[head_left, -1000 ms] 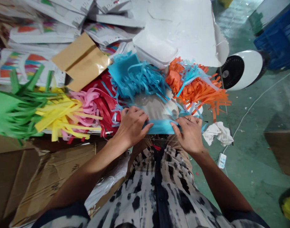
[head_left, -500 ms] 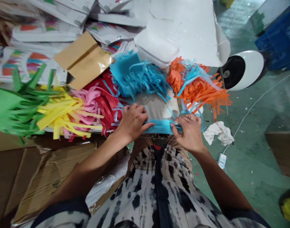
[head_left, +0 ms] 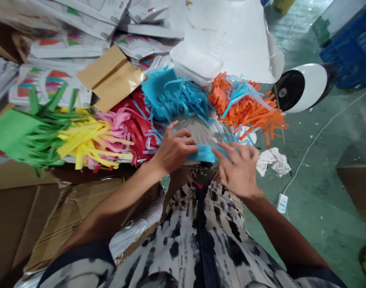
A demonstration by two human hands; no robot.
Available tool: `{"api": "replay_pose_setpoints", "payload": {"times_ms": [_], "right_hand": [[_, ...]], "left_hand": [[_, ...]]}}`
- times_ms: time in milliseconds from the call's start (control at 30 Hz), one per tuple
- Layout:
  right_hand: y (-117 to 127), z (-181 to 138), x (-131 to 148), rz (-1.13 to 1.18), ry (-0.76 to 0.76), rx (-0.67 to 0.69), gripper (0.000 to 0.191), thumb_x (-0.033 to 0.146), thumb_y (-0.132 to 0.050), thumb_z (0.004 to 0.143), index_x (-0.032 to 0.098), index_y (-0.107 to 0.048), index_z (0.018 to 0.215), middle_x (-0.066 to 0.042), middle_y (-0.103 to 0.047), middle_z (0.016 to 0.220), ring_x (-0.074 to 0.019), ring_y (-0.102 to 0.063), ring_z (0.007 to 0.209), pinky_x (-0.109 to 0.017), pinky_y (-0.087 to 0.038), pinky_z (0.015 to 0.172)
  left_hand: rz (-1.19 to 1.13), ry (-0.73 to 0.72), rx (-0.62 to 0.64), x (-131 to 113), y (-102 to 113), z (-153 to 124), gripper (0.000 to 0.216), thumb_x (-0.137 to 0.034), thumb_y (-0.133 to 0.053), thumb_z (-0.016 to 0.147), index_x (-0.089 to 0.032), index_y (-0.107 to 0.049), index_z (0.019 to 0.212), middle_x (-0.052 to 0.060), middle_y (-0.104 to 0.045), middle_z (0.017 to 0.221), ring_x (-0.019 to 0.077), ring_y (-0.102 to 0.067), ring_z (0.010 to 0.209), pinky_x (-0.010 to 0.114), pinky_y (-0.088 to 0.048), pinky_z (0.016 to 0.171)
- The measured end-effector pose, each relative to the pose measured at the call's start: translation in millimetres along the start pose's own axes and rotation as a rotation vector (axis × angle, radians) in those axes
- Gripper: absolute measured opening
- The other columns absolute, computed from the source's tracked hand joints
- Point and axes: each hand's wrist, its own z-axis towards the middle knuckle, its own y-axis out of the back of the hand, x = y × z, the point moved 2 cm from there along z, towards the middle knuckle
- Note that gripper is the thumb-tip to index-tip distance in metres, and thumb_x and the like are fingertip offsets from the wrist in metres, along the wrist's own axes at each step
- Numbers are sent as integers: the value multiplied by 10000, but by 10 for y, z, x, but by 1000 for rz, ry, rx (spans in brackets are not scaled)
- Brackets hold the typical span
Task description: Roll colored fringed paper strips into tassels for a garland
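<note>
At the centre of the frame, near the lower edge of the desk (head_left: 200, 133), both hands meet on a blue paper strip (head_left: 203, 153) that lies crosswise between them. The left hand (head_left: 174, 150) is curled, its fingertips closed on the left end of the strip and the thumb raised. The right hand (head_left: 237, 169) is flat, fingers stretched out and resting on the right end of the strip; it is slightly blurred, so the exact grip under the palm cannot be told.

Just above the hands sits a pile of blue fringe (head_left: 174, 96). To its right lies orange fringe (head_left: 250, 112) with a few light blue strips mixed in. To its left, in a row toward the left edge of the frame, come red fringe (head_left: 134, 124), pink fringe (head_left: 114, 122), yellow fringe (head_left: 87, 142) and green fringe (head_left: 19, 138), each touching the next.

A brown envelope (head_left: 111, 78) lies above the red fringe, and a white tray (head_left: 197, 60) rests above the blue pile on a large white sheet (head_left: 231, 32). Printed paper packs (head_left: 48, 84) crowd the upper left.

On the green floor at the right stand a white fan (head_left: 301, 88) and a blue crate (head_left: 353, 52); a crumpled white tissue (head_left: 273, 161) lies just right of the right hand. Cardboard (head_left: 51, 216) fills the lower left.
</note>
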Motion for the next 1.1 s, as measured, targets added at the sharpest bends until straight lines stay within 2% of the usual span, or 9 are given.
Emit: {"api": "replay_pose_setpoints", "payload": {"times_ms": [100,267,467,600,733,833,933,1033,1100], "right_hand": [[-71,-106,116,59,127,-15,304,214,-570,1007,280,-708,1270,-17,-769,1284,-252,-598,1210,-476,-291,1027],[-157,-163,107,74,82,45,313,272,-577,1036,292,-715,1316,-26,-762,1314,-260,-619,1210,-479,-295,1002],[-159,-180,37,92,93,77,341,299,-559,1044,352,-696,1352,-10,-746,1328,-262,-606,1227,-483,-303,1031],[-167,-176,28,104,92,91,365,296,-565,1039,393,-677,1373,-6,-733,1335,-277,-606,1242,-491,-318,1034],[-152,-169,29,110,73,115,334,314,-546,1055,398,-687,1346,13,-732,1357,-271,-618,1247,-504,-327,1029],[-146,-165,26,118,63,124,324,310,-538,1059,394,-698,1327,22,-740,1355,-266,-624,1234,-503,-323,1023],[-156,-153,30,125,73,96,318,294,-548,1051,349,-717,1315,4,-746,1346,-260,-621,1226,-492,-312,1030],[-175,-135,41,127,74,98,321,286,-565,1042,334,-727,1314,-10,-750,1341,-256,-611,1236,-481,-298,1045],[-177,-135,41,125,78,107,331,274,-569,1038,339,-724,1323,-11,-747,1350,-250,-611,1240,-477,-290,1055]], "left_hand": [[-25,6,-17,27,14,-51,230,-200,-609,981,-355,-778,961,-51,-808,1008,234,-672,1167,689,-120,1290],[-17,118,-99,88,2,-262,183,-349,-632,996,-292,-720,1147,16,-750,1231,272,-603,1288,669,-145,1302],[94,299,-181,155,44,-452,217,-176,-585,944,-235,-694,1122,88,-673,1295,338,-547,1323,729,-255,1237],[155,132,-364,-54,87,-449,386,-66,-497,899,-289,-699,1141,33,-688,1303,292,-549,1372,699,-153,1309],[138,-82,-220,-192,-7,-498,387,-75,-496,930,-316,-698,1154,-3,-756,1224,267,-617,1333,740,-64,1321],[111,15,-88,-123,12,-608,263,-105,-506,930,-280,-697,977,-10,-779,1004,256,-682,1200,750,-88,1317],[108,61,-115,-117,88,-663,191,-168,-549,935,-292,-685,884,-43,-759,858,245,-704,1120,702,-80,1339],[110,27,-165,-252,42,-601,239,-263,-584,987,-316,-713,1182,-10,-792,1206,268,-672,1270,674,-69,1348],[93,-22,-112,-357,-76,-546,413,-371,-615,1012,-287,-626,1417,61,-681,1463,308,-578,1425,693,-84,1336]]}}
